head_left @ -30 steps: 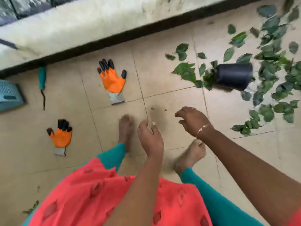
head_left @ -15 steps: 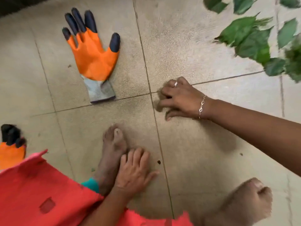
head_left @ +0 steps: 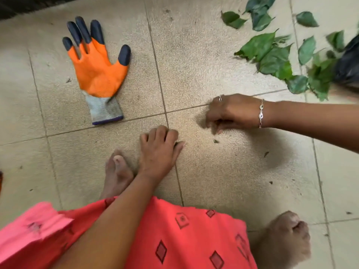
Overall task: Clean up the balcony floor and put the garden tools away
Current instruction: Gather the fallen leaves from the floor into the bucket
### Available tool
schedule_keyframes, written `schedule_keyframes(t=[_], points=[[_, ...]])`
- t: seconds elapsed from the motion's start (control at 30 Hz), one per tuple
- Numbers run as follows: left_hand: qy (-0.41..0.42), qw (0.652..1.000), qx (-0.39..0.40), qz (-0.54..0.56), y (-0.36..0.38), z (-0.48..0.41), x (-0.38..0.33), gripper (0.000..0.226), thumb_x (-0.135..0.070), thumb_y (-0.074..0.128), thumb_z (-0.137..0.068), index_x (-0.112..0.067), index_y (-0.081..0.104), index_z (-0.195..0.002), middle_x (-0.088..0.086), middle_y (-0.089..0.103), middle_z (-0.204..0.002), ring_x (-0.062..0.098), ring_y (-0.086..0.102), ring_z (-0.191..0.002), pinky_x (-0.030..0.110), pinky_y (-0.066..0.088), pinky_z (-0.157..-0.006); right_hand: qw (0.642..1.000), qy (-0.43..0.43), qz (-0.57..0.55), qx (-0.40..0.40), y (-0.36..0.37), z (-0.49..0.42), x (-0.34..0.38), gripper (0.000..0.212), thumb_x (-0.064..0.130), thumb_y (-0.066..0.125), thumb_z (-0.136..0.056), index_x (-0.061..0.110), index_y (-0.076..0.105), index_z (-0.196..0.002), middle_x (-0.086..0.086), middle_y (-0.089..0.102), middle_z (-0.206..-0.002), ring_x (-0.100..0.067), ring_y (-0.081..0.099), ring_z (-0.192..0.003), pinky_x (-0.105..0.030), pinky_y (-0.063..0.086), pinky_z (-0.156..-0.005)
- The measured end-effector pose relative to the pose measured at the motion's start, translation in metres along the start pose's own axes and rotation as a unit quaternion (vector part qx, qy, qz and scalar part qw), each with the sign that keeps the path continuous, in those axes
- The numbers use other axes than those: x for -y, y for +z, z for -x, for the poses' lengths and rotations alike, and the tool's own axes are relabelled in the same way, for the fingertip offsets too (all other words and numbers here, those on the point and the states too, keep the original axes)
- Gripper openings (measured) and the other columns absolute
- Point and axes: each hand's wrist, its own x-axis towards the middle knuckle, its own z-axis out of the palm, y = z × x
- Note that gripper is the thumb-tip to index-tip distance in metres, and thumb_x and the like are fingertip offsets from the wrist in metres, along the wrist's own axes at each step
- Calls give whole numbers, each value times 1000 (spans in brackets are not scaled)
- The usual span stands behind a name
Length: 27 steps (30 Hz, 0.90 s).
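Beige tiled balcony floor [head_left: 194, 55], dusty, head view. Orange glove [head_left: 97, 74] with dark fingertips lies flat, cuff toward the person.

Far right of the glove: green leaves [head_left: 268, 53] scattered, with a blurred black object [head_left: 347, 63] at their outer edge.

Left hand [head_left: 158, 152] is below and right of the glove, by the grout crossing. Grip slack, fingers laid on the tile, nothing seen held.

Right hand [head_left: 235, 111] is further right of the glove, fingertips curled down to the tile. Cannot tell whether its grip has anything. Small dark scraps [head_left: 216, 141] lie just beside it.
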Motion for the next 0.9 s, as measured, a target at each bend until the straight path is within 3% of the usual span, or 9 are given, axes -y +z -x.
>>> schedule_keyframes(t=[0.13,0.27,0.43,0.57,0.63,0.7,0.77,0.83,0.9], points=[[8,1000,-11,19,3,-21,-1,29,-49,43,-86,-21,44,-91,6,55,-84,26,53,-75,37,40,-68,999,-34,35,-12,21,15,8,26,35,50,-82,15,64,-90,-1,65,-78,-25,59,-75,-27,43,-66],[33,999,-6,20,2,-19,6,33,-45,41,-88,-15,54,-86,9,55,-81,27,53,-70,38,43,-63,994,-37,93,-39,29,16,12,15,32,47,-81,20,57,-76,0,59,-71,-22,56,-73,-26,46,-60],[13,1000,-28,1,9,-20,-1,36,-36,42,-88,-8,61,-78,11,57,-83,24,46,-76,33,30,-69,990,37,57,-124,28,16,15,26,27,48,-80,12,62,-64,-3,59,-65,-23,55,-66,-24,34,-64],[-130,962,-55,233,-6,-55,-32,29,-27,50,-93,-3,58,-79,11,52,-84,25,51,-74,34,42,-67,961,138,25,-238,2,10,11,29,31,51,-79,9,65,-69,-5,61,-67,-26,56,-68,-25,37,-64],[-278,848,-41,449,-26,-87,-56,24,-23,52,-96,-8,53,-77,8,54,-80,25,54,-73,37,45,-64,947,152,23,-281,-13,5,11,23,27,56,-79,9,66,-71,-4,60,-67,-24,53,-67,-21,29,-65],[-405,626,10,666,-46,-117,-79,26,-23,45,-100,-10,52,-78,5,63,-68,20,62,-63,32,50,-55,932,155,43,-326,-25,-1,11,20,25,57,-77,8,67,-71,-5,60,-67,-24,53,-65,-18,27,-66],[-458,413,48,786,-58,-139,-96,29,-21,39,-102,-7,55,-82,3,64,-58,11,63,-50,23,52,-47,917,152,92,-357,-31,-6,11,23,26,56,-76,8,68,-67,-7,59,-67,-27,54,-65,-23,34,-65],[-484,312,61,815,-64,-152,-103,32,-19,37,-102,-4,57,-84,6,64,-59,10,62,-45,18,49,-42,914,149,134,-352,-37,-7,11,28,30,55,-76,9,70,-65,-9,58,-69,-29,54,-65,-29,40,-58],[-497,297,61,813,-66,-156,-102,28,-15,39,-102,-2,58,-87,8,64,-65,12,61,-44,15,45,-38,939,128,136,-290,-41,-4,9,33,35,52,-79,10,72,-68,-10,60,-74,-29,56,-67,-29,42,-60]])
